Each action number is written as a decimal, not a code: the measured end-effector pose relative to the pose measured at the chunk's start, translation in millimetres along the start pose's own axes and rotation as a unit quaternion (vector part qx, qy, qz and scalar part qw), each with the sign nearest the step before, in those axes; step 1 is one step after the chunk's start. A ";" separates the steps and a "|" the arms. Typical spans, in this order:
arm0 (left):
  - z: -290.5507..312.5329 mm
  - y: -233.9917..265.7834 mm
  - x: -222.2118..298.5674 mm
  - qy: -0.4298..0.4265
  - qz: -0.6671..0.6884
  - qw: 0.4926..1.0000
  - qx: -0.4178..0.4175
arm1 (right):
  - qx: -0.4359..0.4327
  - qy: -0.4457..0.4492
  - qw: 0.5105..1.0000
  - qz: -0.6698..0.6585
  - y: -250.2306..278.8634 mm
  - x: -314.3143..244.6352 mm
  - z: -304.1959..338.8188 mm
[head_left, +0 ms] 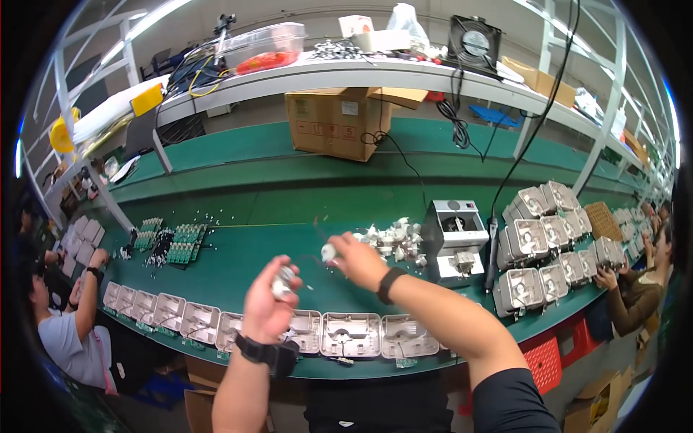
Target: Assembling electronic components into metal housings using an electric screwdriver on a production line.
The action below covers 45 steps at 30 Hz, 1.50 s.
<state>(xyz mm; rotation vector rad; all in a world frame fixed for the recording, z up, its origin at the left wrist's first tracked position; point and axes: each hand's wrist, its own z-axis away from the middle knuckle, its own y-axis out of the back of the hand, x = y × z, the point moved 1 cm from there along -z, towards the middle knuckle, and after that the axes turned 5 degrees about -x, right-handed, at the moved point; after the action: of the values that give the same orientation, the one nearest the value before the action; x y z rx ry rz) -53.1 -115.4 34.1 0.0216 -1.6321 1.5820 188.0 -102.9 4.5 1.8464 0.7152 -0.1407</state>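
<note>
So the boxy grey machine [456, 242] on the green table [267, 242] is the easiest thing to steer by here. Both hands are up in front of it, off to its left. The left hand [268, 307] is turned palm up, fingers loosely curled around a white part [283, 285]; can't tell if that's one piece or a couple. The right hand [364, 261], the nearer one to the machine, has thumb and fingertips pinched on a small white piece [328, 253], with a thin dark wire [310, 258] running by it. No idea if the two are attached, it's kinda blurry.

Just left of the machine there's a messy heap of white parts [393, 239], partly behind the right hand. Way further left of it sit some green circuit boards [186, 244] with little white bits scattered around. On the machine's near side, a row of pale housings [332, 346] runs along the table edge, mostly out to the left. Right beside the machine on its right is a black tool [492, 252] on a cord, then stacked housings [511, 249], and past those a co-worker [639, 296] gripping another one. Behind the machine and to its left: a big cardboard box [332, 123].
</note>
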 end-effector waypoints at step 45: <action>96.4 -44.8 -206.7 0.304 -0.232 0.898 -0.216 | 0.040 0.040 0.998 0.037 109.2 -88.0 271.3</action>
<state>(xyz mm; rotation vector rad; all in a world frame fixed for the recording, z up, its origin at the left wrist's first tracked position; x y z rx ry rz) 52.9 -311.9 -30.4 -0.2724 -1.3054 0.7319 239.5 -403.4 23.4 1.9608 0.7056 -0.0477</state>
